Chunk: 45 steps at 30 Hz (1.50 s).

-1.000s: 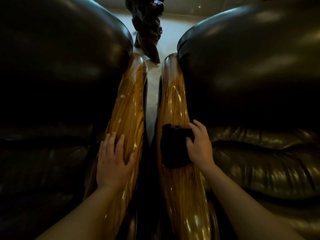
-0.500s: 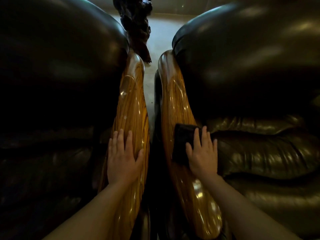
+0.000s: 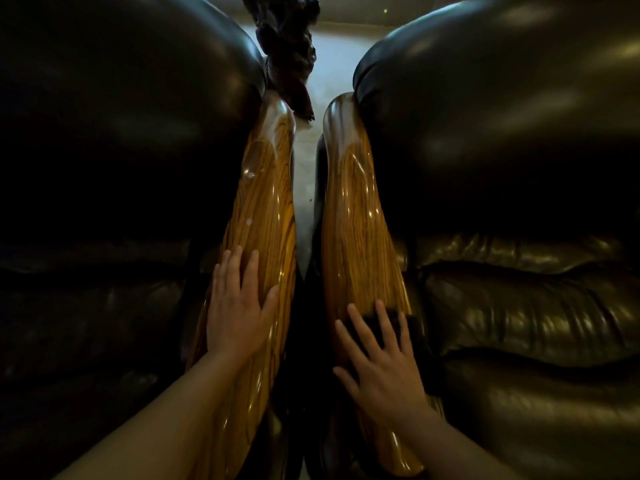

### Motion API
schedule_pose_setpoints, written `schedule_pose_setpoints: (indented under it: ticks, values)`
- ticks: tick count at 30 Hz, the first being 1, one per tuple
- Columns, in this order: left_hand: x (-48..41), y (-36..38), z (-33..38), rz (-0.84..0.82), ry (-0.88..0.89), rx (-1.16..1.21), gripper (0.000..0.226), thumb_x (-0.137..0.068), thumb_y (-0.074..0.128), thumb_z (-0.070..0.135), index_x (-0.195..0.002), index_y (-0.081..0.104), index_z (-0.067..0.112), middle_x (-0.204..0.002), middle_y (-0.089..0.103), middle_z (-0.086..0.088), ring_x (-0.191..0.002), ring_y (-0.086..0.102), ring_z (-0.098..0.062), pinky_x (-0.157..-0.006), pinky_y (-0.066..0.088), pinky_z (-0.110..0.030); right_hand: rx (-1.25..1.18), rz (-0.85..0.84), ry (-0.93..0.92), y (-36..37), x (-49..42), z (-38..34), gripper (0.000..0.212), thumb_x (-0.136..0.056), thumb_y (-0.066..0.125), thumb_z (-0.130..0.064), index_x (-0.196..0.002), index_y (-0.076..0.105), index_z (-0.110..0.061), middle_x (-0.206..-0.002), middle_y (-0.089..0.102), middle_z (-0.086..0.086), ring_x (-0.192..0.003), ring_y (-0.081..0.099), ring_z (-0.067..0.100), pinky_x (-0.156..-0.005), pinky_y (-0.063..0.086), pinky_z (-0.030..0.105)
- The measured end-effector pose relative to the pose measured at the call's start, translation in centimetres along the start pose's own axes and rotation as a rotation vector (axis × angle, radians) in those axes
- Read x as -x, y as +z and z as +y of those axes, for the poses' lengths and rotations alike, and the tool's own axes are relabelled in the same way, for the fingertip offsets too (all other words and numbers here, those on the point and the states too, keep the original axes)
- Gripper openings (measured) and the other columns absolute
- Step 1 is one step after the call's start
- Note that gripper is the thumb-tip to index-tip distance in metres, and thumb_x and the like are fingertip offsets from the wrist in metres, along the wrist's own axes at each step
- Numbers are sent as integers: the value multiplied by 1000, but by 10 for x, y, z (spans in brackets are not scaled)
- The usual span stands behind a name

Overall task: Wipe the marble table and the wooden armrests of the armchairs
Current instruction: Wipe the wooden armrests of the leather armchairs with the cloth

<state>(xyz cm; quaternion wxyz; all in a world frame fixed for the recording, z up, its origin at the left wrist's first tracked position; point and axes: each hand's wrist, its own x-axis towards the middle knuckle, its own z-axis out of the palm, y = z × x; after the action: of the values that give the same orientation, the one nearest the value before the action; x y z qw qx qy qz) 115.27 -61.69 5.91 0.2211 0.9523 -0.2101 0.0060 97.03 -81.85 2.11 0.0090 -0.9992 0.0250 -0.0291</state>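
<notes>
Two glossy wooden armrests run side by side away from me. My left hand [image 3: 239, 306] lies flat, fingers apart, on the left armrest [image 3: 266, 202]. On the right armrest [image 3: 356, 216], my right hand [image 3: 377, 362] presses a dark cloth [image 3: 408, 327] with its fingers spread. Most of the cloth is hidden under the hand; its dark edge shows between and beyond the fingers, at the armrest's right side.
Dark leather armchairs flank the armrests, one at the left [image 3: 121, 133] and one at the right [image 3: 502, 133]. A narrow gap with pale floor [image 3: 304, 188] separates them. A dark carved wooden piece [image 3: 291, 57] stands beyond the gap.
My right hand has drawn the cloth down the right armrest toward me, and its fingers have spread. My left hand stays on the left armrest.
</notes>
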Motion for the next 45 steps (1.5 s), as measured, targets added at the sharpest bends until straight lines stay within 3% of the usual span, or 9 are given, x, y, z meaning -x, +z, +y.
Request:
schedule_pose_setpoints:
  ticks: [8,15,18,20,27,30,36,42,45]
  values:
    - [38,-11,-21,-88,-18,-36,74,-92,20,63,-156,10,26,-165,0,-4,-151,-9,-18,-120,19,-50,-79,67,259,-37,-103,22,68,-99,19,-66,-157,8,-32,-167,-4,2,-151,-10,29,-118,11,59]
    - [42,-3,-25,-43,34,-83,69,-97,22,57,-156,9,23,-165,2,-8,-151,-10,-19,-122,10,-48,-39,72,361,-10,-22,5,73,-95,28,-68,-157,13,-32,-166,5,6,-151,-4,38,-115,13,64]
    - [42,0,-26,-33,33,-96,69,-98,22,58,-156,7,24,-165,2,-7,-151,-10,-18,-121,9,-47,-39,94,163,-7,-20,-22,62,-91,50,-47,-150,35,-31,-162,23,8,-145,20,40,-110,22,57]
    - [40,-1,-30,-43,28,-107,69,-97,23,59,-156,9,25,-165,4,-7,-152,-8,-19,-121,11,-47,-65,146,45,-18,-41,-24,48,-85,66,-30,-132,55,-29,-147,42,6,-122,44,35,-94,39,50]
    - [29,3,-37,5,34,-72,63,-97,31,56,-151,26,24,-162,14,-7,-152,0,-19,-120,16,-45,-1004,261,329,-85,-180,-44,20,-93,57,-33,-112,63,-38,-114,51,-17,-104,54,2,-87,54,32]
    - [29,6,-41,29,66,-63,60,-99,32,51,-152,27,23,-164,15,-6,-152,0,-18,-123,13,-44,-808,284,114,-92,-214,-66,21,-95,56,-32,-115,64,-33,-122,51,-10,-113,46,12,-91,41,25]
    - [29,5,-40,53,61,-65,56,-97,38,40,-149,32,22,-162,19,-5,-152,4,-18,-122,11,-40,-200,82,-46,-70,-242,-89,48,-97,45,-34,-145,42,-35,-153,40,-4,-138,29,29,-108,29,50]
    - [28,6,-41,51,89,-61,57,-95,39,37,-149,33,18,-160,24,-10,-152,9,-21,-121,19,-45,-134,71,-155,-45,-198,-75,49,-97,37,-50,-145,38,-37,-155,36,-5,-142,27,30,-107,32,51]
    - [27,5,-40,44,74,-76,57,-96,38,40,-149,32,22,-162,20,-7,-152,7,-20,-121,17,-43,-235,35,41,-51,-232,-78,59,-96,38,-55,-151,27,-36,-162,19,1,-149,9,33,-116,23,54]
